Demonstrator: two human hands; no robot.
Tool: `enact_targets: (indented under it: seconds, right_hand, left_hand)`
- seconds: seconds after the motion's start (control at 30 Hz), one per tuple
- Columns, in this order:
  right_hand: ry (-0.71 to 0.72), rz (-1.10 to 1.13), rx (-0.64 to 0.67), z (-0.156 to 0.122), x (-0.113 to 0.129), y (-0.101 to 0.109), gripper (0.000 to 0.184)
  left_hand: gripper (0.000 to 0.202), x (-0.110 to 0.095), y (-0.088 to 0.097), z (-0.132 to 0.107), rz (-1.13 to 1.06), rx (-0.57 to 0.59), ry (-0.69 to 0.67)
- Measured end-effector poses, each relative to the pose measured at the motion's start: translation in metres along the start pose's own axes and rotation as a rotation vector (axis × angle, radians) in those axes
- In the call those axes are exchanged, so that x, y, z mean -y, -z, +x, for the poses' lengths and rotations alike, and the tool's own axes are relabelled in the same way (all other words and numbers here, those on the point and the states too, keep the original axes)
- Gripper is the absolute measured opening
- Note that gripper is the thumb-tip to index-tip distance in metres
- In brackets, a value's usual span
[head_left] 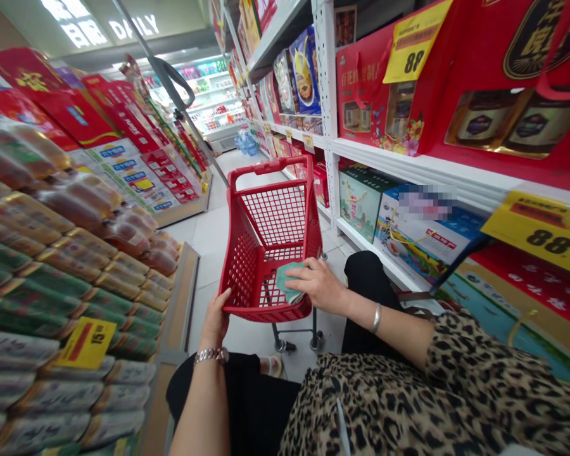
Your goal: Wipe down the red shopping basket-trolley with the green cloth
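Observation:
A small red plastic shopping cart with latticed walls stands in the aisle right in front of me. My left hand grips the cart's near left edge, fingers curled over the rim. Over the near right corner, my right hand presses a pale green cloth against the inside of the rim. Part of the cloth is hidden under the fingers. Nothing else shows in the basket. Below it, the cart's grey legs and casters rest on the tiles.
White shelves with red gift boxes and yellow price tags run close along my right. Stacked canned drinks and bottle packs line the left. A grey pole with a black handle slants beyond the cart. Tiled floor lies between.

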State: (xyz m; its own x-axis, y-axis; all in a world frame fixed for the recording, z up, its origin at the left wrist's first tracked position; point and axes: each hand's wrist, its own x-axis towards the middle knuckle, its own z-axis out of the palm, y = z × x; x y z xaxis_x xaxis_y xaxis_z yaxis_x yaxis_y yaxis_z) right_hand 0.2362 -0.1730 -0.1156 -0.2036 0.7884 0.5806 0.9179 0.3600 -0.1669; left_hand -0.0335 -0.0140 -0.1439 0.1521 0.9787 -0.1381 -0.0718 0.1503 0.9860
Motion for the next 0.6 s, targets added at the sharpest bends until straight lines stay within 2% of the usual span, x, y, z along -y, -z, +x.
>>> enact_targets:
  seconds: [0.07, 0.13, 0.2, 0.27, 0.33, 0.47, 0.6]
  right_hand:
    - [-0.046, 0.010, 0.060, 0.006, 0.009, -0.005, 0.032]
    - [-0.088, 0.013, 0.113, 0.016, 0.016, -0.007, 0.031]
    - [-0.106, 0.015, 0.168, 0.025, 0.021, -0.008, 0.031]
    - [-0.114, 0.015, 0.210, 0.034, 0.026, -0.008, 0.031]
    - [-0.114, 0.012, 0.238, 0.041, 0.031, -0.009, 0.032]
    - [-0.110, 0.002, 0.272, 0.052, 0.039, -0.013, 0.028]
    - [-0.110, -0.009, 0.277, 0.059, 0.043, -0.016, 0.025]
  left_hand:
    - [0.068, -0.001, 0.003, 0.002, 0.080, -0.105, -0.048]
    - [0.071, -0.002, 0.002, -0.001, 0.177, -0.279, -0.100]
    - [0.077, -0.001, -0.005, -0.009, 0.282, -0.455, -0.136]
    - [0.080, 0.003, -0.018, -0.022, 0.354, -0.544, -0.142]
    - [0.080, 0.009, -0.036, -0.037, 0.375, -0.537, -0.130]
    - [0.086, 0.018, -0.065, -0.057, 0.295, -0.414, -0.139]
    - [0.095, 0.020, -0.071, -0.053, 0.261, -0.395, -0.139]
